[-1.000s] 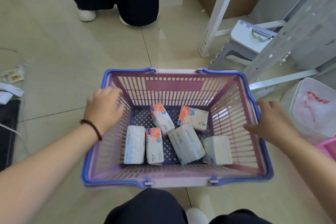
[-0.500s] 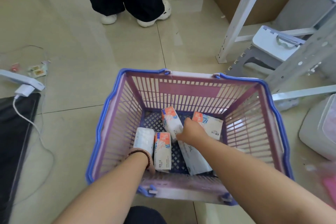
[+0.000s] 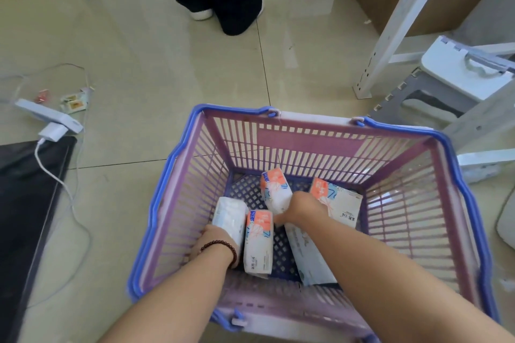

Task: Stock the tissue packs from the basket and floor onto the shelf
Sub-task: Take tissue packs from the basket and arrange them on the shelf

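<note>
Writing: print on the tissue packs too blurred to read.
Orange-topped pack [image 3: 258, 242]: long axis 12 to 6 o'clock, orange end at 12.
Left hand [image 3: 214, 242]: on the white pack [image 3: 230, 217], grip hidden.
Right hand [image 3: 299, 210]: closed on the upper pack [image 3: 274, 192] inside the basket [image 3: 315, 145].

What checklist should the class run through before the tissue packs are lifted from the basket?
1. Both hands inside the basket: ok.
2. Left hand gripping the white pack: cannot tell; it lies against the pack.
3. Right hand on the orange-topped pack: ok, touching; grip cannot tell.
4. Other packs reachable: ok, the near orange pack lies uncovered.
5. Shelf space free: cannot tell; only the white shelf post shows.
</note>
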